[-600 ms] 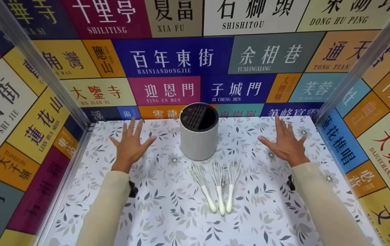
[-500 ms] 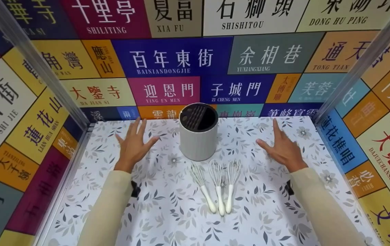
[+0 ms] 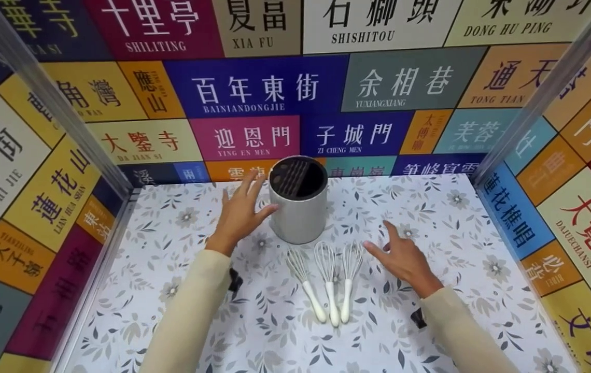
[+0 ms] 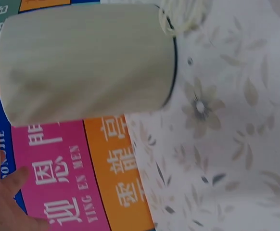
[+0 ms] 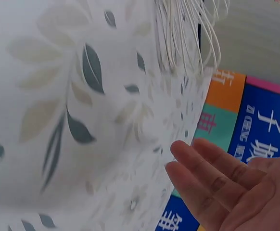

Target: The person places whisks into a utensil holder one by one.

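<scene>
A white cylindrical holder (image 3: 298,220) with a dark slotted top stands upright near the back of the table. My left hand (image 3: 241,215) is just left of it with fingers spread and holds nothing; whether a fingertip touches it I cannot tell. In the left wrist view the holder (image 4: 87,62) fills the upper left, beside part of the left hand (image 4: 3,178). Three whisks with white handles (image 3: 333,305) lie side by side in front of the holder, wire heads pointing at it. Right of those heads hovers my right hand (image 3: 402,256), fingers loosely extended, also seen as a hand (image 5: 222,183) in the right wrist view.
A white tabletop (image 3: 171,321) with a leaf and flower print lies under everything. Colourful sign-covered walls (image 3: 254,85) close off the back and both sides. Clear upright posts (image 3: 529,98) stand at the back corners.
My left hand has moved right, up beside the holder. The right hand has come inward and nearer, toward the whisk heads. The holder and whisks stay where they were.
</scene>
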A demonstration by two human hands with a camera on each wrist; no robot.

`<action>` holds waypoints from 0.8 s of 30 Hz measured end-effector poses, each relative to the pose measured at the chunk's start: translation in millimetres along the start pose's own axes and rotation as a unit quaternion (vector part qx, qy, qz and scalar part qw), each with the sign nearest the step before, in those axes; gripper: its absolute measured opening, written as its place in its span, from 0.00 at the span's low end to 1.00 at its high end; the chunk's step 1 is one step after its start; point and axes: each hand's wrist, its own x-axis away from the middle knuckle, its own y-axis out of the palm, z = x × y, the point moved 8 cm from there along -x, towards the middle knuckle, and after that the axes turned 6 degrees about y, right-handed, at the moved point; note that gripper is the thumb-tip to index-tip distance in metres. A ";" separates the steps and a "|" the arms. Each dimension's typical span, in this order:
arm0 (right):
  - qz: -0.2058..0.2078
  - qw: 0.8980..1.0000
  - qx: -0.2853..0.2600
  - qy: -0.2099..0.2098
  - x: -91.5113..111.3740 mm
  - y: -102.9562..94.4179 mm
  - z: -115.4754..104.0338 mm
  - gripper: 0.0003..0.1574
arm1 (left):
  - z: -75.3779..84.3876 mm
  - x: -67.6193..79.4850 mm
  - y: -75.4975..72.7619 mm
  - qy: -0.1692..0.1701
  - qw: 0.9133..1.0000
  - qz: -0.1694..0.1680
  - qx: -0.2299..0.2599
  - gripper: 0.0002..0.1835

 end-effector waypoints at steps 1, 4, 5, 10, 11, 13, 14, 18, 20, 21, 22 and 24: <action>-0.003 1.000 -0.002 0.000 2.4 4.5 -2.4 0.65 | 4.5 -2.6 1.5 0.004 1.000 0.001 0.001 0.47; -0.010 1.000 -0.011 0.003 9.9 18.8 -8.4 0.65 | 15.8 -8.1 6.0 0.013 1.000 0.001 0.006 0.46; -0.013 1.000 -0.014 0.005 12.3 24.2 -9.8 0.65 | 18.6 -9.6 7.6 0.015 1.000 0.001 0.009 0.46; -0.014 1.000 -0.020 0.009 22.4 48.2 -15.2 0.65 | 28.0 -13.8 15.3 0.014 1.000 -0.007 0.012 0.44; -0.014 1.000 -0.022 0.011 24.1 52.2 -16.2 0.65 | 29.4 -14.4 16.4 0.014 1.000 -0.009 0.011 0.44; -0.004 1.000 -0.022 0.017 27.0 57.9 -18.2 0.65 | 32.6 -15.0 17.5 0.014 1.000 -0.011 0.009 0.43; -0.002 1.000 -0.022 0.020 28.3 60.6 -19.1 0.65 | 33.3 -15.2 18.3 0.012 1.000 -0.012 0.009 0.42; 0.014 0.999 -0.029 0.029 30.4 67.6 -22.6 0.66 | 35.1 -15.2 20.5 0.007 1.000 -0.013 0.011 0.40; 0.016 0.999 -0.036 0.029 30.5 70.6 -23.9 0.66 | 35.0 -15.4 21.6 0.008 1.000 -0.010 0.012 0.39; 0.020 0.999 -0.039 0.028 30.6 71.7 -24.6 0.66 | 35.4 -15.6 21.9 0.011 1.000 -0.007 0.013 0.38; 0.024 0.998 -0.042 0.027 30.9 72.6 -25.3 0.65 | 35.7 -15.9 22.5 0.014 1.000 -0.005 0.014 0.38; 0.028 0.998 -0.045 0.023 32.2 74.9 -27.4 0.65 | 36.5 -15.9 23.6 0.019 1.000 -0.001 0.019 0.37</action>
